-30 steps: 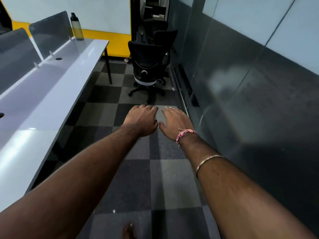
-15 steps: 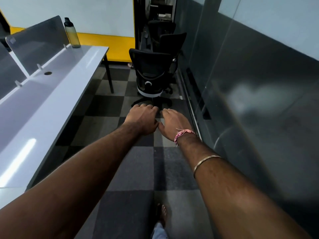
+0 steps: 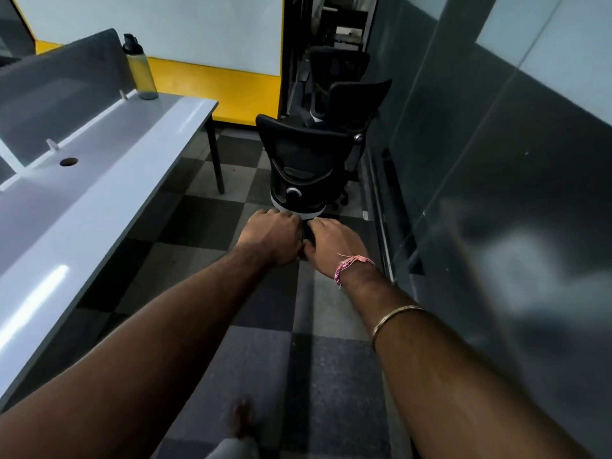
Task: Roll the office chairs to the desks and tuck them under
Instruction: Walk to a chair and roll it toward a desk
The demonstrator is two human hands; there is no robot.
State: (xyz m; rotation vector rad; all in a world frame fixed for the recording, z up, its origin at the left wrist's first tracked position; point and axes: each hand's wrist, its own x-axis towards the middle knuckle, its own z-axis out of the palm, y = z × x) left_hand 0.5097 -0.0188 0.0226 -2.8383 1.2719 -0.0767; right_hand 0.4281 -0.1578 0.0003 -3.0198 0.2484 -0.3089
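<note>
A black mesh-backed office chair stands ahead in the aisle, its back toward me, next to the far end of the long white desk. A second black chair stands behind it and a third farther back in the doorway. Both my arms reach forward side by side. My left hand and my right hand hang palm down with loosely bent fingers, holding nothing, just short of the nearest chair's back.
A yellow water bottle stands at the desk's far end beside a grey partition. The desk's black leg is left of the chair. A dark glass wall runs along the right. My foot steps on checkered carpet.
I have walked forward down the aisle; the nearest chair is much closer and my hands have almost reached it. The hands keep the same pose.
</note>
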